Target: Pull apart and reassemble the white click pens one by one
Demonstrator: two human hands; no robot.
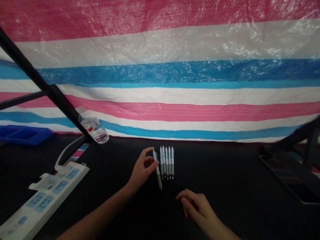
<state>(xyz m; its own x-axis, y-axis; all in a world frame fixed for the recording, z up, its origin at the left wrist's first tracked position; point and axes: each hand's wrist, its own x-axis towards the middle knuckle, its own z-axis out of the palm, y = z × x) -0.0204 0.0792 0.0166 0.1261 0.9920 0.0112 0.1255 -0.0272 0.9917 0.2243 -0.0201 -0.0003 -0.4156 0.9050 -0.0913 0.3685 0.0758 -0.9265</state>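
Observation:
A white and grey pen [159, 178] is held in my left hand [142, 168], with the thumb and fingers closed around its upper part. Its tip points down toward the front of the table and its clicker end leans to the left. Just right of it, several similar click pens [167, 163] lie side by side in a tidy row, tips toward me. My right hand [198, 210] rests in front of the row and to its right, empty. Its fingers are loosely bent and a little apart, touching no pen.
At left lies a white power strip [53, 195] with a plug and cable. Behind it are a blue tray [30, 134], a clear plastic bottle [96, 130] and a dark metal frame [53, 95]. A phone-like dark device [290, 180] lies right. Striped sheeting [175, 73] hangs behind the black table [232, 173].

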